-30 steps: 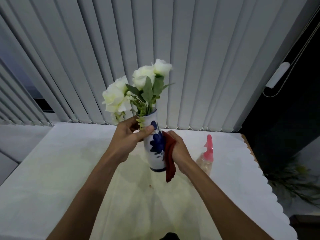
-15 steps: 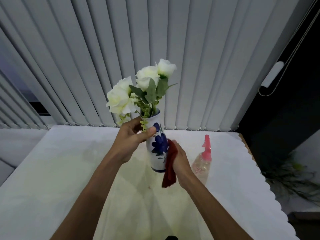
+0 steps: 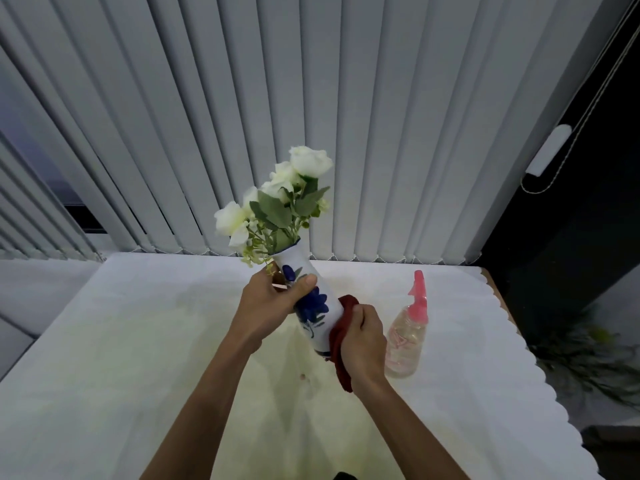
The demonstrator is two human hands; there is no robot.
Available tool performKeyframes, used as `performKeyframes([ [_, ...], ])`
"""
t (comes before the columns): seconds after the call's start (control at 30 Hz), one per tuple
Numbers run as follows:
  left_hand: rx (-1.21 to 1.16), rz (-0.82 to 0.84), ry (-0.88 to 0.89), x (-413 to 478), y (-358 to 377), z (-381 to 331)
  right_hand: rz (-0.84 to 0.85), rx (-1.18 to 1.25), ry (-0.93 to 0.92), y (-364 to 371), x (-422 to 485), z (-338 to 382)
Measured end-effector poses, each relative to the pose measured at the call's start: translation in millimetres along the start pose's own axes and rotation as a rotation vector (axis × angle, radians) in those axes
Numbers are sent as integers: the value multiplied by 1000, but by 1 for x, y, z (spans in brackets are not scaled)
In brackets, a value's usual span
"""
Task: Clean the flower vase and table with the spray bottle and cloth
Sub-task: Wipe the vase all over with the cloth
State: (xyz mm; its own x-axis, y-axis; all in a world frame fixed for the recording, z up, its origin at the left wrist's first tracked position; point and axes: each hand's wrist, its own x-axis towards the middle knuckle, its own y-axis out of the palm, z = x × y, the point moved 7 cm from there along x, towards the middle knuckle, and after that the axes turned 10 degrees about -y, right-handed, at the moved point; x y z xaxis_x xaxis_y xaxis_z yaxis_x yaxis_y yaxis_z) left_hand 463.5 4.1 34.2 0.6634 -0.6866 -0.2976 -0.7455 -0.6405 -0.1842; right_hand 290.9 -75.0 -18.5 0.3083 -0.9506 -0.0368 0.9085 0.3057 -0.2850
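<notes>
One white vase painted with blue flowers is held above a table covered in a white cloth with a scalloped edge. The vase is tilted, its mouth leaning up and to the left, its base lowered toward the right. Two hands are seen, both closed around it. The left hand is wrapped around the upper body of the vase, the thumb laid across the front just below the neck. The right hand is clasped around one dark red cloth, which is pressed against the lower right side and base of the vase; a loose end of the cloth hangs below the wrist. A bunch of white roses with green leaves stands in the vase; about five blooms can be counted, though some overlap. One clear spray bottle with a pink trigger top stands upright on the table, just right of the right hand. Grey vertical blinds fill the background.
</notes>
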Motion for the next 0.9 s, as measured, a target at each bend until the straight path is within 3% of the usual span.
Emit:
performKeyframes([
  [0.13,-27,54,45,-4,7,2,59,-52,-311,12,2,59],
  [0.27,-54,59,84,-8,9,0,124,4,-452,23,5,86],
  [0.43,-89,72,68,-9,5,0,251,-8,-268,22,26,60],
  [0.63,29,25,148,-10,8,-5,152,91,-403,19,7,80],
  [0.8,-14,93,111,-7,0,-2,344,51,19,17,30,16],
  [0.9,-53,143,56,0,-3,0,366,58,88,12,19,1],
])
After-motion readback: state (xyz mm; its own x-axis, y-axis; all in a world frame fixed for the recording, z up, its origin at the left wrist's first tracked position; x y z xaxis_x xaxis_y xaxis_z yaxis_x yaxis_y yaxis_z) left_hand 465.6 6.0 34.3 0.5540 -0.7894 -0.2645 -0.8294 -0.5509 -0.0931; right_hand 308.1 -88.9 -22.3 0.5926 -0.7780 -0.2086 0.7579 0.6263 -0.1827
